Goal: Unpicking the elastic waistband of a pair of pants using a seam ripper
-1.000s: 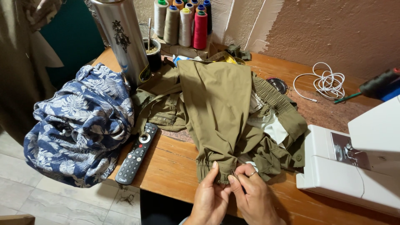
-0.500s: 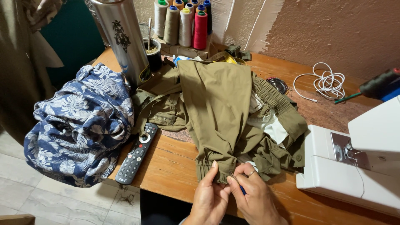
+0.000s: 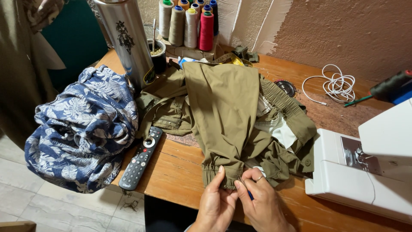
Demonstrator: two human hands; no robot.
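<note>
Olive trousers (image 3: 223,111) lie mid-frame on the wooden table (image 3: 176,172); at bottom centre the left hand (image 3: 216,206) pinches their gathered cuff, and the right hand (image 3: 262,204) grips a small blue-handled tool (image 3: 249,195) there.

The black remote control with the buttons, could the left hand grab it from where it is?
Probably yes. The black remote control lies bare on the wooden table, just left of the left hand, nothing between them. That hand is pinching the olive-green trousers' cuff, though.
</note>
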